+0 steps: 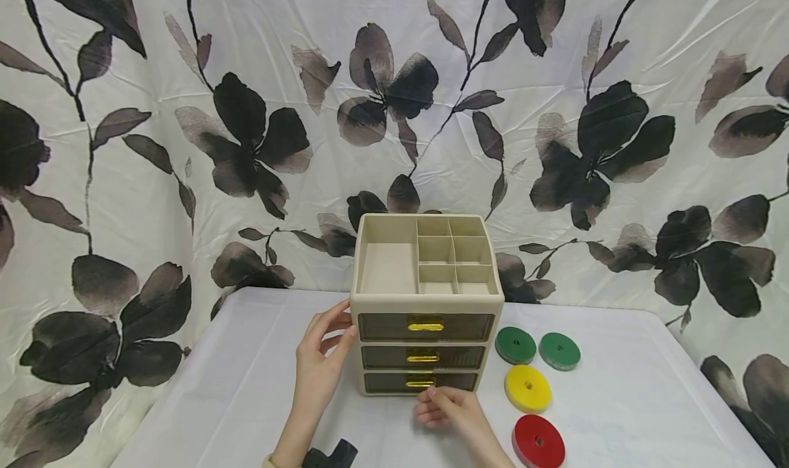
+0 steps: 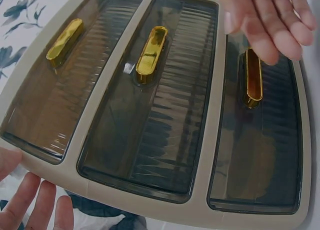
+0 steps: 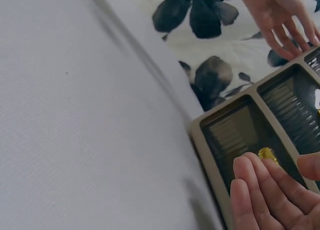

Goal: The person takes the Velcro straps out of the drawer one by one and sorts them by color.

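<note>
A beige desktop drawer unit (image 1: 425, 304) stands at the middle of the table, with three dark see-through drawers and gold handles. All three drawers are closed. My left hand (image 1: 319, 360) touches the unit's left side with its fingertips. At the bottom drawer (image 1: 388, 384), my right hand (image 1: 455, 413) is by the gold handle (image 2: 253, 80). In the right wrist view the right hand's fingers (image 3: 257, 185) are nearly straight and partly cover that handle, with the thumb apart. Whether the fingertips touch the handle I cannot tell.
Right of the unit lie two green rolls (image 1: 516, 345), a yellow roll (image 1: 528, 388) and a red roll (image 1: 539, 441), flat on the white-covered table (image 1: 641, 386). The unit's top has open compartments (image 1: 388, 262). Floral cloth (image 1: 468, 153) hangs behind the table.
</note>
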The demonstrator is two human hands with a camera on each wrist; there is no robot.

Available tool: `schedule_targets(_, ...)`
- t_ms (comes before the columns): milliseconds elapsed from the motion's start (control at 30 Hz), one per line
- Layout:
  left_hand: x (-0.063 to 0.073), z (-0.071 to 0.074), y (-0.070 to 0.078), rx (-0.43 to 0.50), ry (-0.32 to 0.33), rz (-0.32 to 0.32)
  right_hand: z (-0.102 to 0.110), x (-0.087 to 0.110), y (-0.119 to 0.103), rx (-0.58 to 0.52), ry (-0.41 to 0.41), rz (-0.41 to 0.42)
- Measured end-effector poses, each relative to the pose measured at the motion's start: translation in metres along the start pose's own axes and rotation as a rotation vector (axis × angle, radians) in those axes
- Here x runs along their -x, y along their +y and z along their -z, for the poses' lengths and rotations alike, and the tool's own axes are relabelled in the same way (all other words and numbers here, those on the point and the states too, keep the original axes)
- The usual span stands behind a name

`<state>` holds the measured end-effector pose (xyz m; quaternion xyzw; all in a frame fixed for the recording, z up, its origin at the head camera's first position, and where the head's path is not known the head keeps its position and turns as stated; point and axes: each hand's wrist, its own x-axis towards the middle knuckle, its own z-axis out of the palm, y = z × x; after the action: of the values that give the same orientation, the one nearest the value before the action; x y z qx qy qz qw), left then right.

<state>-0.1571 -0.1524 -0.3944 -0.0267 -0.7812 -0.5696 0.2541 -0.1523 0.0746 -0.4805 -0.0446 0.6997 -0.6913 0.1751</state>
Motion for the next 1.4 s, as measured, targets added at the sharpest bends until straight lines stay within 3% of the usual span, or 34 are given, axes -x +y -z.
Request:
schedule_targets(267,0.001,0.0,0.0,0.013,-0.003,0.0,0.001,-0.008,0.01,-0.06,-0.031,-0.093)
schedule_targets(567,0.0,0.0,-0.001,0.018,0.002,-0.018,0.003,-0.014,0.013,-0.083,-0.042,-0.082)
schedule_targets(1400,0.001,0.0,-0.001,0.02,-0.004,-0.021,0.002,-0.015,0.007,-0.149,-0.004,-0.164)
